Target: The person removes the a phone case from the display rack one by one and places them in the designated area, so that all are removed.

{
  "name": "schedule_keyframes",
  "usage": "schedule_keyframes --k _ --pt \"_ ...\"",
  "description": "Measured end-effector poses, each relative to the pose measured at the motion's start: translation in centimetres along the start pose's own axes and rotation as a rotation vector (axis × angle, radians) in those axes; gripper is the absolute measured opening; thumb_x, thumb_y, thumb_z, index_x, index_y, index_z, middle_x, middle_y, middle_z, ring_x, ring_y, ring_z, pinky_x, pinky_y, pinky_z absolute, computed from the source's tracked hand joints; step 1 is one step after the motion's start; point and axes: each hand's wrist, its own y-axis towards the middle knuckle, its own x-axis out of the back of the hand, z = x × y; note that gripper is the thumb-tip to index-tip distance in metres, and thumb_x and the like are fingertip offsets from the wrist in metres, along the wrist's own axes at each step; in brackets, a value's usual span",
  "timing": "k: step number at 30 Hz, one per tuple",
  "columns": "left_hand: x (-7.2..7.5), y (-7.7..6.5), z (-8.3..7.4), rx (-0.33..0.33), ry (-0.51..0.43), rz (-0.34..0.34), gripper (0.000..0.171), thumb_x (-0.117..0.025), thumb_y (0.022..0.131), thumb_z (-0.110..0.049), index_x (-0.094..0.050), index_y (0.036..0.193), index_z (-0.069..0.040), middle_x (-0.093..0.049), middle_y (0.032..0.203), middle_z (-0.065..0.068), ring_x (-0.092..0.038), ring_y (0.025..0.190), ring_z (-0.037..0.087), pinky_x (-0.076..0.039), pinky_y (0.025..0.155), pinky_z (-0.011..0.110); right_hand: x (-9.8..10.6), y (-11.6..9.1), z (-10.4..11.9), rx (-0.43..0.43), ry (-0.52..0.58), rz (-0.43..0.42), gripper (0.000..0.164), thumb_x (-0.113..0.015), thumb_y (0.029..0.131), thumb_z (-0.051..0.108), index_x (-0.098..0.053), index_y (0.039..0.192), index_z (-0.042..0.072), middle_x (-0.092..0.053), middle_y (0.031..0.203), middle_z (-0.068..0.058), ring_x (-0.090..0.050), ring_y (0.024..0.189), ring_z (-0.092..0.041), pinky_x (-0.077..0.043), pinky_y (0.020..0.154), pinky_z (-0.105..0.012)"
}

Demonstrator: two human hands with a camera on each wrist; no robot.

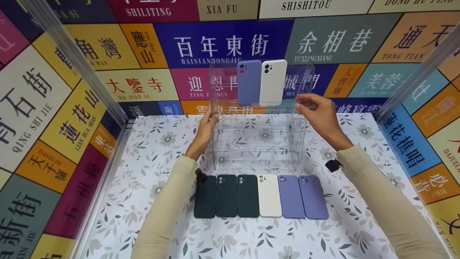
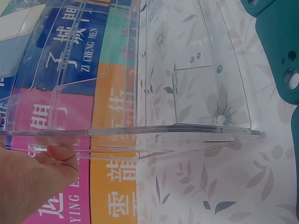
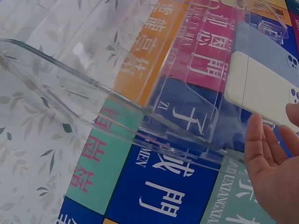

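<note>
Left hand (image 1: pixel 205 133) gripped the left side of a clear stand (image 1: pixel 295 142) near the table's (image 1: pixel 251 237) back edge; the right hand (image 1: pixel 320 114), fingers bent, empty, hovered by the stand's right edge. Two phone cases (image 1: pixel 275 86), purple and white, stood up top; six cases (image 1: pixel 248 197) lay in front: three dark, one white, two purple.

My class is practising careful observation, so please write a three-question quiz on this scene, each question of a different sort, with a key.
1. Multiple choice: beside the purple case up on the rack, what colour is the other case?
A) green
B) white
C) red

2. True or false: the left hand is touching the rack.

3. Fill in: the row on the table in front of the rack has ___ cases.

Key: 1. B; 2. True; 3. six
</note>
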Motion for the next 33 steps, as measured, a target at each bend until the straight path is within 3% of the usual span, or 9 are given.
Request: schedule_keyframes --k 4,12,19,27,33 --pt "-0.1 -0.1 -0.1 0.004 0.001 -0.013 0.072 -0.046 0.113 -0.018 -0.016 0.178 -0.024 -0.040 0.172 0.019 -0.039 0.156 0.032 -0.030 0.130 0.054 -0.2 0.9 0.7 0.003 0.016 0.002 0.031 -0.076 0.107 0.023 -0.079 0.134 0.010 -0.077 0.131 -0.009 -0.071 0.112 -0.010 -0.057 0.101 -0.024" --pt "-0.3 0.0 0.0 -0.009 0.017 0.011 0.071 -0.045 0.114 -0.020 -0.014 0.179 -0.021 -0.030 0.179 0.017 -0.032 0.163 0.032 -0.028 0.131 0.055 -0.6 2.9 2.2 -0.007 0.057 -0.038 0.034 -0.076 0.106 0.018 -0.076 0.137 0.007 -0.074 0.136 -0.011 -0.071 0.115 -0.015 -0.059 0.099 -0.025" --pt "-0.2 -0.1 0.0 0.001 0.033 -0.017 0.070 -0.045 0.114 -0.021 -0.016 0.178 -0.020 -0.038 0.173 0.019 -0.042 0.154 0.036 -0.032 0.128 0.055 -1.4 4.9 3.1 -0.025 -0.007 -0.007 0.039 -0.076 0.106 0.018 -0.072 0.143 0.006 -0.073 0.141 -0.010 -0.071 0.117 -0.019 -0.060 0.096 -0.026" --pt "-0.2 -0.1 0.1 -0.004 0.027 -0.023 0.072 -0.045 0.112 -0.020 -0.016 0.178 -0.022 -0.033 0.177 0.019 -0.041 0.154 0.034 -0.030 0.130 0.055 -2.2 6.0 4.1 -0.018 -0.014 0.012 0.042 -0.075 0.106 0.017 -0.070 0.147 0.008 -0.071 0.145 -0.009 -0.069 0.125 -0.024 -0.055 0.110 -0.040" --pt "-0.2 0.0 0.1 0.001 0.012 -0.018 0.072 -0.045 0.112 -0.019 -0.017 0.178 -0.024 -0.033 0.178 0.017 -0.036 0.160 0.034 -0.029 0.130 0.057 -2.7 6.6 4.5 -0.033 -0.010 0.000 0.050 -0.075 0.105 0.013 -0.062 0.153 0.004 -0.070 0.145 -0.014 -0.068 0.128 -0.029 -0.056 0.110 -0.045"
